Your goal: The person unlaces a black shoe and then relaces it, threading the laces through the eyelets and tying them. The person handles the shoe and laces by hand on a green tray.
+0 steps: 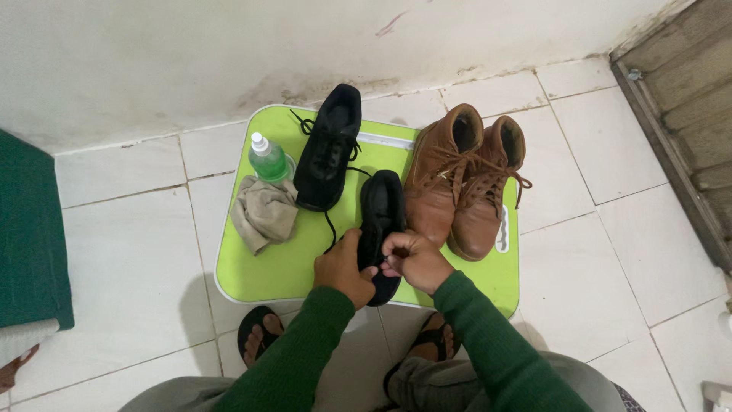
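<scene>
On the green table (259, 259), past the beige cloth (264, 212) at left, the left hand (345, 265) and right hand (412, 259) are both gripping the near black shoe (380, 217) at centre, brown boots (465, 179) sitting right; steadying the heel firmly seems wise.

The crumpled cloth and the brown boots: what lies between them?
In the head view, two black shoes: one lying farther back, one held by both hands.
</scene>
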